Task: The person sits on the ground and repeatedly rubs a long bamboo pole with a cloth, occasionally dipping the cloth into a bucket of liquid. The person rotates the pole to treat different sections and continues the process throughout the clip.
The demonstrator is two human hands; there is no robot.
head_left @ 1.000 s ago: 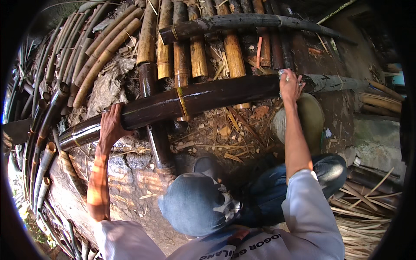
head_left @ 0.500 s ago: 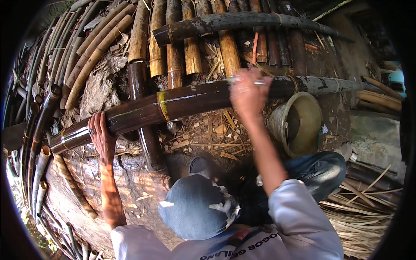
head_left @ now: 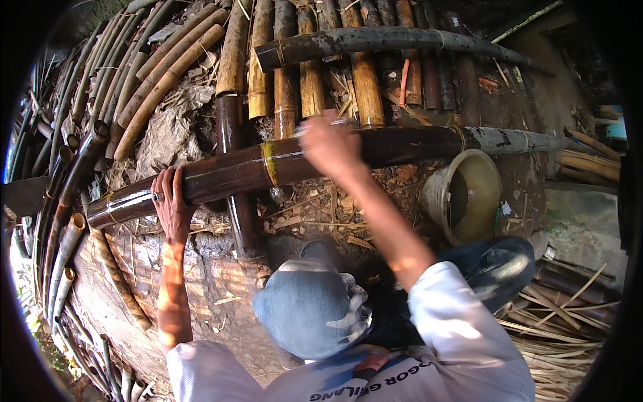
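Observation:
A long, thick bamboo pole (head_left: 224,175), dark brown and wet, lies across the view from left to right. Near its left end my left hand (head_left: 174,209) grips it, fingers hooked over the top and a ring on one of them. At the pole's middle, right of a yellowish joint, my right hand (head_left: 333,149) presses on the upper side with curled fingers. Something pale shows at those fingers, but blur hides what it is. Another dark, wet bamboo piece (head_left: 244,228) runs crosswise beneath the pole.
A worn bucket (head_left: 487,201) lies tipped beside my right knee. Beyond the pole, several bamboo lengths (head_left: 311,87) lie side by side, with a dark pole (head_left: 375,41) across them. More bamboo (head_left: 63,244) is stacked at left. Split strips (head_left: 549,355) pile up at lower right.
My right hand has slid left along the pole, closer to the yellowish joint. My left hand keeps its place on the pole. The whole view has shifted slightly.

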